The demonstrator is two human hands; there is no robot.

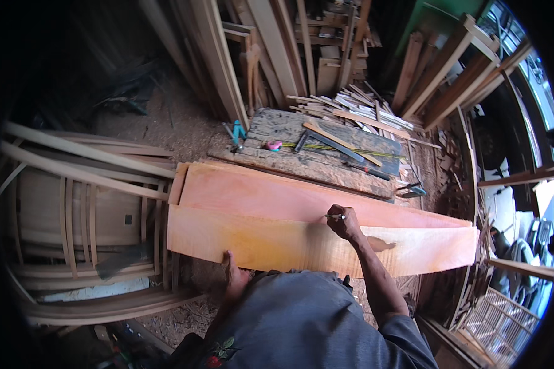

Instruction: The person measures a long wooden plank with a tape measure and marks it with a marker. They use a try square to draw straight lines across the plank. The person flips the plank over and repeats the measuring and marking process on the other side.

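Note:
A long pale-yellow wooden board (264,237) lies in front of me, its far edge against a wide pinkish board (246,192). My right hand (344,222) is closed around a thin pencil-like stick (337,216), right over the line where the two boards meet. The pencil's tip is hidden by the hand. At the near edge of the yellow board, my left hand (235,280) grips with its thumb up along the face; its other fingers are mostly out of sight. A brown patch marks the yellow board to the right of my right wrist.
Behind the boards, a worn bench top (264,126) carries a pink tape measure (273,146), a square (301,141), a teal clamp (238,131) and a chisel-like tool (377,173). Wooden frames (86,209) stand at left. Offcuts (369,111) and leaning planks (277,49) lie beyond.

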